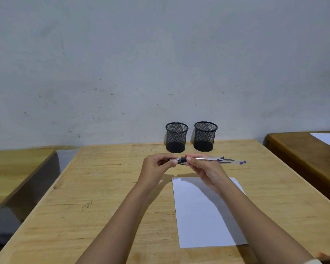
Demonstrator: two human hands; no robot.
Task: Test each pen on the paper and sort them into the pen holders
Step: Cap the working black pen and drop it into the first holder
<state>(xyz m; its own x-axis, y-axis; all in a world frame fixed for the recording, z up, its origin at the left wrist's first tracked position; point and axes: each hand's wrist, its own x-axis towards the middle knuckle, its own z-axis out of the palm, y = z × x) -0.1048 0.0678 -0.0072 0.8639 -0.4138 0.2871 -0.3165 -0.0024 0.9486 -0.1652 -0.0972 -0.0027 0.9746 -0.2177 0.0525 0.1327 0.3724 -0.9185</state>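
Observation:
Both my hands hold one clear pen level above the wooden desk. My left hand pinches its cap end, and my right hand grips the barrel beside the black grip section. More clear pens with purple and dark ends lie on the desk just behind my right hand. A white sheet of paper lies below my right hand, with a faint mark at its top left corner. Two black mesh pen holders stand upright at the desk's far edge, left holder and right holder; both look empty.
A grey wall rises right behind the holders. Another wooden desk with a white sheet stands to the right, and a third desk to the left, each across a gap. Small scribbles mark my desk at left of centre.

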